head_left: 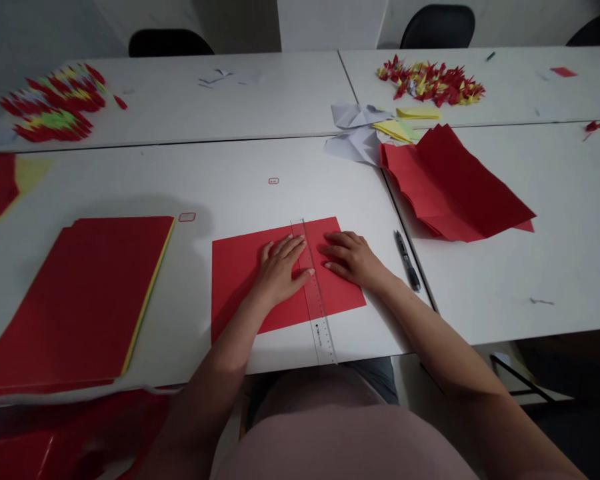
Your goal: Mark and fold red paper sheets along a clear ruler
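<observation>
A red sheet of paper point(235, 267) lies flat on the white table in front of me. Across it, running from far edge to near edge, is a clear ruler point(320, 327) whose near end reaches past the paper. My left hand point(283, 267) lies flat with fingers stretched out, its fingertips and thumb pressing on the ruler. On the sheet's right part rests my right hand point(353, 260), palm down, fingers apart, holding nothing. A black pen point(407, 260) lies on the table just right of that hand.
To the left is a stack of red and yellow paper point(95, 293). Folded red sheets point(460, 187) lie at right, beside white and yellow paper pieces point(363, 117). Colourful folded paper piles point(430, 80) sit at the back. Black chairs point(437, 27) stand behind the tables.
</observation>
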The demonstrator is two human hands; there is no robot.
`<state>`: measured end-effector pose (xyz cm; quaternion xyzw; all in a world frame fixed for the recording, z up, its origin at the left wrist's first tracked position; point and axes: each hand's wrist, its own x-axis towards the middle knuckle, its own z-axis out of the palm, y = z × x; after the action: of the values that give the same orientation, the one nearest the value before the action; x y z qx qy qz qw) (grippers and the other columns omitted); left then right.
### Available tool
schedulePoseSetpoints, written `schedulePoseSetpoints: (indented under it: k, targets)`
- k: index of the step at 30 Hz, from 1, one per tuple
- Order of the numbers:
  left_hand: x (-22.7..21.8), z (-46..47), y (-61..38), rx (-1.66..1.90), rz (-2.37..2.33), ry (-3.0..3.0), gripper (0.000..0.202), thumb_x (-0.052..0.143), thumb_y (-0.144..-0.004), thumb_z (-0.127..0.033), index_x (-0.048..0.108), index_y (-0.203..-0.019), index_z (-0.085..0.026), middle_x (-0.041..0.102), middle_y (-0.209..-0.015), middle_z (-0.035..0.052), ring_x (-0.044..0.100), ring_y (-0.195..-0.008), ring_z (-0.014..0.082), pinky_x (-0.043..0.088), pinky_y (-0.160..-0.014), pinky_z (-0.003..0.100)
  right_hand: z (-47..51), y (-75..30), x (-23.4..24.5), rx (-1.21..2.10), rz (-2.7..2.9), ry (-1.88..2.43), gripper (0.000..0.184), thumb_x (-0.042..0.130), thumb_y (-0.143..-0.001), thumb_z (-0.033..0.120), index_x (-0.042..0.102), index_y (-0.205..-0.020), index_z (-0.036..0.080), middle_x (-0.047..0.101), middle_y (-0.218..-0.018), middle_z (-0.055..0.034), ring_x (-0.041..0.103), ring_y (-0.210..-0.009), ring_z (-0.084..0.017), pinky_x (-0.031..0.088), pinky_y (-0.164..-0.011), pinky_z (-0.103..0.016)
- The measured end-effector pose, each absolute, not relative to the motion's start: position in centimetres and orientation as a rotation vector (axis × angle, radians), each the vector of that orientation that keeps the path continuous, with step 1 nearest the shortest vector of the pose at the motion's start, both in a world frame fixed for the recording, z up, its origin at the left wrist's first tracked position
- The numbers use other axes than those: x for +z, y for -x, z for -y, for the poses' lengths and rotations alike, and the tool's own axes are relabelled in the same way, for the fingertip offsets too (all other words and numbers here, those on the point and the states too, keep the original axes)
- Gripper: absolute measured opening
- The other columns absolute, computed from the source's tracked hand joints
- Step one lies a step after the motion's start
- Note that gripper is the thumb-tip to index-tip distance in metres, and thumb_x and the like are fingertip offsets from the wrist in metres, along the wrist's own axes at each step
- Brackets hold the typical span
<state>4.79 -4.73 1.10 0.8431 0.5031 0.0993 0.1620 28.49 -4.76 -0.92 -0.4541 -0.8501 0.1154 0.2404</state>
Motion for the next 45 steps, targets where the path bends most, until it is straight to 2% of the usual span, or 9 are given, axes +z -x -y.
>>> schedulePoseSetpoints:
  k: [45]
  targets:
    - [1.43,4.75,-5.04,0.25,-1.448,-2.408,0.061,0.052,-0.095,-0.049,0.04,-0.149,-0.025,0.036,-0.16,0.0037,0.028,-0.149,0.0254,0.012,-0.122,0.05,4.69,-28.55,-0.95,0.307,2.328,1.238,0.035,0.055,-0.097,0.042,0.065,-0.124,0.024,0.057,-0.14,-0.0111,0.052,-0.125,-0.03,0.047,-0.099,-0.049]
